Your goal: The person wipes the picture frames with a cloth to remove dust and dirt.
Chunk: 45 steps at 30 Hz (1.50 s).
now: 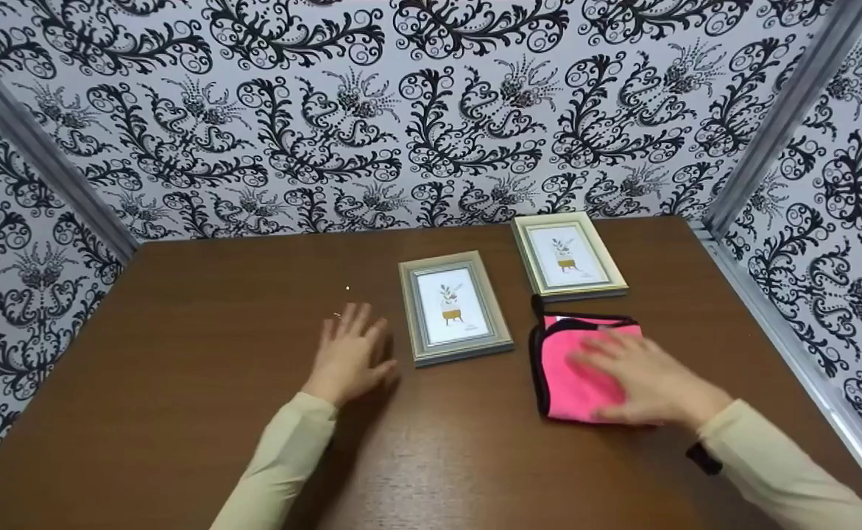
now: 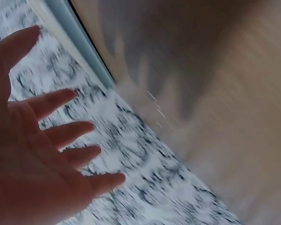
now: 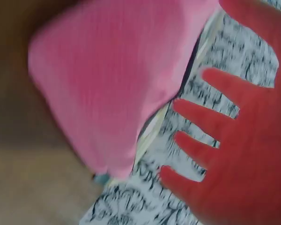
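Note:
A folded pink cloth with black edging and a small black loop lies at the right of the table. My right hand hovers over it, fingers spread, covering its right part in the head view. In the right wrist view the cloth shows beyond the extended fingers. Left of a grey-beige picture frame, my left hand has its fingers spread and holds nothing. That palm also looks bare in the left wrist view, its fingers apart.
A cream picture frame lies behind the pink cloth. Two tiny bright specks show on the brown table near the left fingertips. Patterned walls with metal posts stand at the back and sides.

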{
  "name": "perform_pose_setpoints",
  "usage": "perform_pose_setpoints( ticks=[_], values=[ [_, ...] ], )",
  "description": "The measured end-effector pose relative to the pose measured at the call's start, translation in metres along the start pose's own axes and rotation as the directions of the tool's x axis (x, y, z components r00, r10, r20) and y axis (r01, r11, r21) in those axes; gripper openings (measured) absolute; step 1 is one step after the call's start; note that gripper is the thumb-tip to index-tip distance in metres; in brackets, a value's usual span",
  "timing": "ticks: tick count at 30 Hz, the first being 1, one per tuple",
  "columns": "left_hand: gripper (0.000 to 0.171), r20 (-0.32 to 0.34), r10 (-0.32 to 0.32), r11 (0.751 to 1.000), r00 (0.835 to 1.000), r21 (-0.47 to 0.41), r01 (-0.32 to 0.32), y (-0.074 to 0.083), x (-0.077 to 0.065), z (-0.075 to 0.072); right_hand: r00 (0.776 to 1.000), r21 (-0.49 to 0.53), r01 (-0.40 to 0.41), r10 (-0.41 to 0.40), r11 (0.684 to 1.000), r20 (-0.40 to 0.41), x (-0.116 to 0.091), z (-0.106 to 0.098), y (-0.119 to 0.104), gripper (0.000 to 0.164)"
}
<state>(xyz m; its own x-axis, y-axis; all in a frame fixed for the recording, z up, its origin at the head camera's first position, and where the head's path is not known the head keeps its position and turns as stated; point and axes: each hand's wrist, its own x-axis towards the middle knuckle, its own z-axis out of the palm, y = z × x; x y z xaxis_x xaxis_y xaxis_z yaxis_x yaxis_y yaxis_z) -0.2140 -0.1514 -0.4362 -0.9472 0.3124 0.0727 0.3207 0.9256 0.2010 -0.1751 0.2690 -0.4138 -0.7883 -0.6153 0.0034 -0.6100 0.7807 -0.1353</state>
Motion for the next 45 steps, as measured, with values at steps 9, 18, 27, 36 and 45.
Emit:
perform_pose_setpoints(
  ticks=[9,18,27,36,45],
  values=[
    [0.062,0.038,0.177,0.984,0.983,-0.039,-0.176,0.033,0.024,0.016,0.993,-0.008,-0.032,0.033,0.999,0.114,-0.004,0.021,-0.02,0.095],
    [0.056,0.023,0.206,0.979,0.978,0.008,-0.206,0.045,0.034,0.017,0.996,-0.116,-0.058,0.064,0.992,0.054,0.007,0.031,-0.024,0.073],
    [0.048,0.028,0.225,0.97,0.974,0.089,-0.227,0.055,0.036,0.019,0.999,-0.132,-0.036,0.033,0.991,-0.023,0.008,0.031,-0.022,0.063],
    [0.034,0.0,0.322,0.946,0.947,0.044,-0.322,0.048,0.033,0.017,0.992,0.121,0.016,-0.001,0.993,-0.127,0.013,0.003,0.003,0.05],
    [0.022,0.015,0.389,0.919,0.921,0.073,-0.388,0.051,0.017,0.011,0.995,0.338,-0.034,0.063,0.94,-0.074,0.031,-0.055,0.021,0.045]
  ],
)
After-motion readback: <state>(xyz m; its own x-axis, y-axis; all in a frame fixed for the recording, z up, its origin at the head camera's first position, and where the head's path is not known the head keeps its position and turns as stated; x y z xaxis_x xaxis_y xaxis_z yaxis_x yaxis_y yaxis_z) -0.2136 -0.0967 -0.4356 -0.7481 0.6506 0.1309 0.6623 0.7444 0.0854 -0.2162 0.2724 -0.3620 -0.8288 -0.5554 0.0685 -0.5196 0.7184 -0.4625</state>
